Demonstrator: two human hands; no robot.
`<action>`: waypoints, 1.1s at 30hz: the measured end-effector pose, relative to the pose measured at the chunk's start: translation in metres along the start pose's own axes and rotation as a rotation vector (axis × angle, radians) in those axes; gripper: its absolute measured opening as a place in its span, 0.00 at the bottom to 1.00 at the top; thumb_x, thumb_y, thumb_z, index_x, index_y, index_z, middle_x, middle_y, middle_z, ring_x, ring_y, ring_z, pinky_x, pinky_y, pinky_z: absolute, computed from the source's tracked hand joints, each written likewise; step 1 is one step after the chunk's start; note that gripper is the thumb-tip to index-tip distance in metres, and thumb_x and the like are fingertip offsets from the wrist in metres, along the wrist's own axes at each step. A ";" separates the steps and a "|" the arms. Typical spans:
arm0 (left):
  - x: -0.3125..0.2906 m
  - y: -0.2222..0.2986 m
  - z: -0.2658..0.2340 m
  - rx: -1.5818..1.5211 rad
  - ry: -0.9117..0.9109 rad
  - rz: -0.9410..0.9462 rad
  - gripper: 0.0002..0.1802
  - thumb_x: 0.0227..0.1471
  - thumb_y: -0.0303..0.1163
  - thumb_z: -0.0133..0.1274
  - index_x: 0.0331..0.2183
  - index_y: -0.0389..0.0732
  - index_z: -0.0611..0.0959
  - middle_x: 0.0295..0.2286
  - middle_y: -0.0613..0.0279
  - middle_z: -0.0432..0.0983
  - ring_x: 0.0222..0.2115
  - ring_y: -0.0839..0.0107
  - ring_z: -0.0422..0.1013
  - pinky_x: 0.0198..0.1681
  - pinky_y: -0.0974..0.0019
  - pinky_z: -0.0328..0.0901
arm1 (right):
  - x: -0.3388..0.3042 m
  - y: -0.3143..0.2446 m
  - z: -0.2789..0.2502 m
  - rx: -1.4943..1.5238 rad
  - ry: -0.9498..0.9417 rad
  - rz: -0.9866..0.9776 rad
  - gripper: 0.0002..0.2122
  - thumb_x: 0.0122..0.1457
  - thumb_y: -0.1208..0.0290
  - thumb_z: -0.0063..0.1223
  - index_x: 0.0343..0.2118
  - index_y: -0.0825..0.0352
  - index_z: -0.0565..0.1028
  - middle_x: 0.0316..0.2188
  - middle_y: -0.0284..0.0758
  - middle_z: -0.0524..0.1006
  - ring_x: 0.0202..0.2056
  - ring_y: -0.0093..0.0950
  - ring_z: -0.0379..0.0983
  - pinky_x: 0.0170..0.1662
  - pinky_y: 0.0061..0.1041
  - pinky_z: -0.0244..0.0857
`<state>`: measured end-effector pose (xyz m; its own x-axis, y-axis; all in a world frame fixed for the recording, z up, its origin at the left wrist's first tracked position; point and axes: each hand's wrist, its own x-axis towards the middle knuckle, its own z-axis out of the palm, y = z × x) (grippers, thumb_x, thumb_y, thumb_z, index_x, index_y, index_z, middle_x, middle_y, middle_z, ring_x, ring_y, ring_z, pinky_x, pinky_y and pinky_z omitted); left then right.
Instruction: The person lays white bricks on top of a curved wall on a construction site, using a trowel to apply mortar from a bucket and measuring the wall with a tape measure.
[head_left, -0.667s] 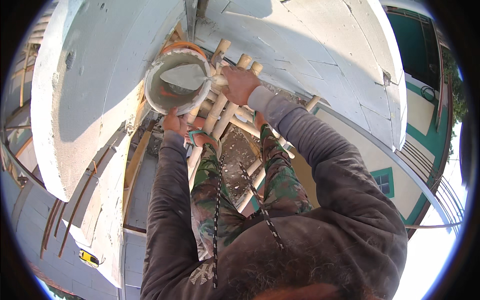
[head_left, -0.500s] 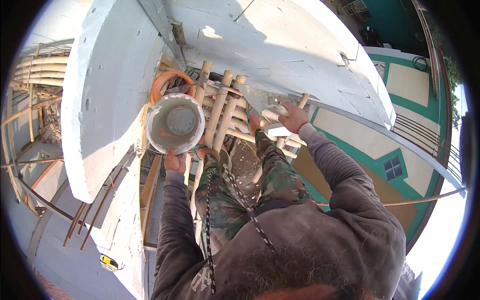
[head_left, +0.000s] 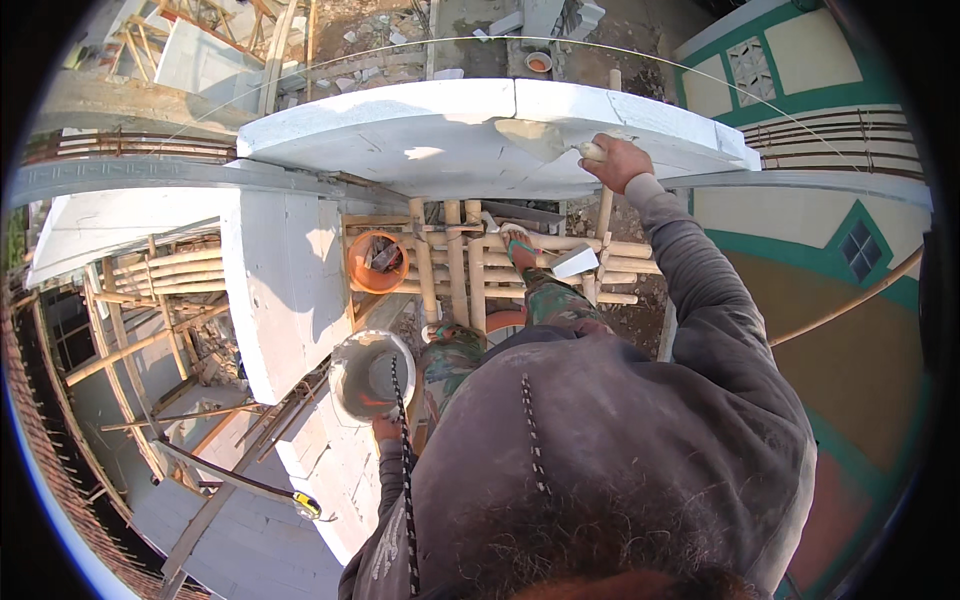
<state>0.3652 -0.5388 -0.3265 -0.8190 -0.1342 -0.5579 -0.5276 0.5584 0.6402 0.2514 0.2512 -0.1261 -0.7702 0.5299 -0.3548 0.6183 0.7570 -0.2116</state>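
My right hand [head_left: 622, 162] is closed around the handle of a trowel [head_left: 532, 140], its wide, mortar-stained blade pointing left. The blade lies at the near face of the white block wall [head_left: 420, 148], just under its top edge and close to a joint between two blocks. Whether it touches the wall I cannot tell. Low on the left, my left hand [head_left: 386, 430] grips the lower rim of a round grey bucket [head_left: 348, 362] tilted toward me. Grey residue coats the bucket's inside; my fingers are partly hidden by it.
Bamboo scaffold poles [head_left: 560, 262] carry my feet. An orange tub [head_left: 362, 280] and a white block piece [head_left: 574, 262] sit nearby. A yellow tape measure [head_left: 306, 505] lies on the left wall. A string [head_left: 350, 58] spans beyond the front wall; a green-trimmed house stands right.
My right hand has raised the trowel from beside my feet to the upper part of the front wall. The bucket, still in my left hand, is closer to my body. The view has tilted farther ahead.
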 end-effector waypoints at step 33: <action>0.015 0.379 0.160 -0.863 -0.346 -0.051 0.31 0.55 0.28 0.47 0.61 0.43 0.65 0.54 0.49 0.70 0.54 0.48 0.70 0.53 0.38 0.72 | -0.076 0.110 0.013 0.623 0.024 -0.194 0.18 0.56 0.63 0.62 0.45 0.68 0.74 0.39 0.50 0.79 0.42 0.49 0.77 0.47 0.41 0.69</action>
<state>0.1887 -0.1984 -0.1770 -0.7503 0.1876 -0.6339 -0.6602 -0.2624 0.7038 0.3805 0.2892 -0.1340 -0.8759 0.4197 -0.2379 0.4366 0.4800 -0.7609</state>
